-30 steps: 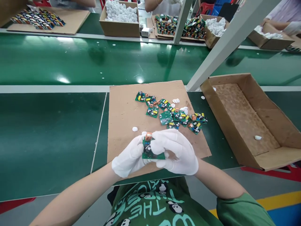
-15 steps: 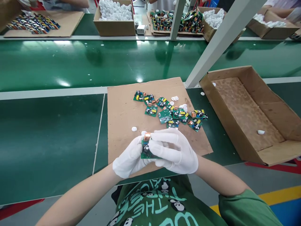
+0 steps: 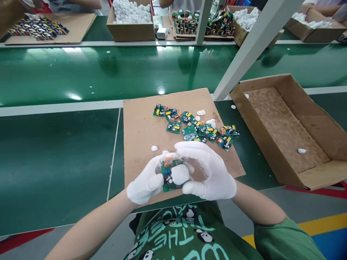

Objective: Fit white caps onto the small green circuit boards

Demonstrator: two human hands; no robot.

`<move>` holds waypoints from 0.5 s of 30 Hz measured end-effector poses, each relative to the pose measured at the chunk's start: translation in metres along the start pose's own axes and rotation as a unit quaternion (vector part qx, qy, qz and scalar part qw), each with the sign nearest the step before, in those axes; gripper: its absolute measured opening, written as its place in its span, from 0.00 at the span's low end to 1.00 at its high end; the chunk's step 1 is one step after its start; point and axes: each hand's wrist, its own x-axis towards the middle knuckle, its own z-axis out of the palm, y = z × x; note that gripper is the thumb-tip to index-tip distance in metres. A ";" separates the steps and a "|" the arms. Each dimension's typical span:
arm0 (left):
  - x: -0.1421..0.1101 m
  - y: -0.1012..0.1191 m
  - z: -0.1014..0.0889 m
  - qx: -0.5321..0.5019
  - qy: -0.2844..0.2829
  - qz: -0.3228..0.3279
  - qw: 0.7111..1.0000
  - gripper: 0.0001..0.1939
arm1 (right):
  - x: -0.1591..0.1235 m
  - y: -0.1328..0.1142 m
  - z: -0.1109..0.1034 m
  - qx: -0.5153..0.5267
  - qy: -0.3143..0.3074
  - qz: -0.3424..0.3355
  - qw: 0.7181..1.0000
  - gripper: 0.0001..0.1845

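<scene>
Above cardboard point(image 3: 141, 126), both gloved hands grip one circuit board point(image 3: 169, 177); shirt lettering unreadable.

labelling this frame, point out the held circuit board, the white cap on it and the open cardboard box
circuit board point(image 3: 168, 185): head view, lower green edge
white cap point(image 3: 180, 174): head view, its top
cardboard box point(image 3: 311, 124): head view, right inner wall

Loose circuit boards point(image 3: 195, 127) piled on cardboard sheet point(image 3: 141, 126); white caps point(image 3: 201, 113) just beside them. Open cardboard box point(image 3: 287, 122) at right holds one white cap point(image 3: 301, 151). Green conveyor belt point(image 3: 108, 72) beyond; grey post point(image 3: 244, 50) slants across.
</scene>
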 end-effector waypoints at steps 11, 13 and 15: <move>0.000 0.008 0.005 0.018 0.056 0.020 0.998 0.28 | 0.005 0.000 -0.006 -0.077 -0.079 -0.020 0.994 0.15; -0.002 0.006 0.004 0.000 0.072 0.009 0.997 0.26 | 0.005 0.002 -0.006 -0.095 -0.077 -0.039 0.992 0.14; -0.004 0.003 0.004 -0.042 0.062 -0.019 0.997 0.24 | 0.004 0.004 -0.005 -0.103 -0.069 -0.041 0.991 0.15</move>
